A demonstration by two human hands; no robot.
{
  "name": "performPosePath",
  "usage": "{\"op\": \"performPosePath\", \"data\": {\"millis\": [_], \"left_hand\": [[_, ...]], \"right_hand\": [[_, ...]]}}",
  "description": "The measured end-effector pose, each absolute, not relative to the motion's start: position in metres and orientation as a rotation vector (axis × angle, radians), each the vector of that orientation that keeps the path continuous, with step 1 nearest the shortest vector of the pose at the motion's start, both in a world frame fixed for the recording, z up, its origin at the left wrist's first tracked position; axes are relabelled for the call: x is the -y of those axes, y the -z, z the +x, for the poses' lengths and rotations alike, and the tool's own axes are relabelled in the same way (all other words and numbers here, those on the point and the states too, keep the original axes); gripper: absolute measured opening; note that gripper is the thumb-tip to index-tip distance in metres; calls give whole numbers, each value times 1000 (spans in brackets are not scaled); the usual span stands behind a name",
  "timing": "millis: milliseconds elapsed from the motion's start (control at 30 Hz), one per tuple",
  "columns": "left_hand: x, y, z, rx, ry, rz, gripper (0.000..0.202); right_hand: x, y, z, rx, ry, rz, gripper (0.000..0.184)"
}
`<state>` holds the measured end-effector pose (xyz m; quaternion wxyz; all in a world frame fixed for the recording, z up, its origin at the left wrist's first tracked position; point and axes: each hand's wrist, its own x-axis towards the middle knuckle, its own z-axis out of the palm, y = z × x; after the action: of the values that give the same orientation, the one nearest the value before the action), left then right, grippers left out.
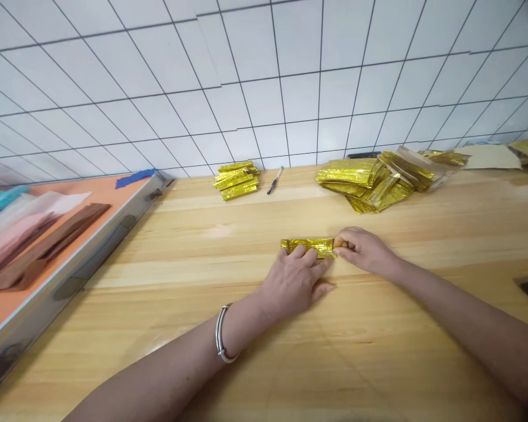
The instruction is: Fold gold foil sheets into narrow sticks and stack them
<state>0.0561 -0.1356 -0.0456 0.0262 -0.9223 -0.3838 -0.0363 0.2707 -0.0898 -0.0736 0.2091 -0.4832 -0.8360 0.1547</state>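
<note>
A strip of shiny gold foil [310, 243], folded into a flat narrow rectangle, lies on the wooden table in front of me. My left hand [297, 275], with a silver bangle at the wrist, rests over its near edge with fingers spread and pressing it down. At the strip's right end, my right hand [358, 251] has its fingers pinched together on the foil. The near side of the strip is partly hidden under my left fingers.
Behind the strip are a small stack of folded gold pieces [237, 180], a pen [275, 180] and a larger loose pile of gold foil [369, 179]. An orange-topped raised surface [127, 190] with coloured sheets stands at left. A tiled wall [299, 94] bounds the table [180, 246].
</note>
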Motion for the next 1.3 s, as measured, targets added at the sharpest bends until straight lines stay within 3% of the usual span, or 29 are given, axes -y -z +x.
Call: {"op": "performPosePath", "data": {"millis": [133, 467, 1067, 1300], "left_hand": [[137, 45, 57, 1198, 129, -2835, 48], [146, 53, 40, 1206, 148, -2926, 54], [145, 69, 4, 1080, 318, -3070, 62], [136, 67, -20, 1175, 371, -3019, 46]], "right_hand": [[97, 71, 281, 2283, -507, -1211, 20], [141, 63, 275, 2658, 99, -1306, 39], [137, 78, 247, 2707, 376, -1205, 36], [134, 78, 245, 2737, 288, -1262, 42]]}}
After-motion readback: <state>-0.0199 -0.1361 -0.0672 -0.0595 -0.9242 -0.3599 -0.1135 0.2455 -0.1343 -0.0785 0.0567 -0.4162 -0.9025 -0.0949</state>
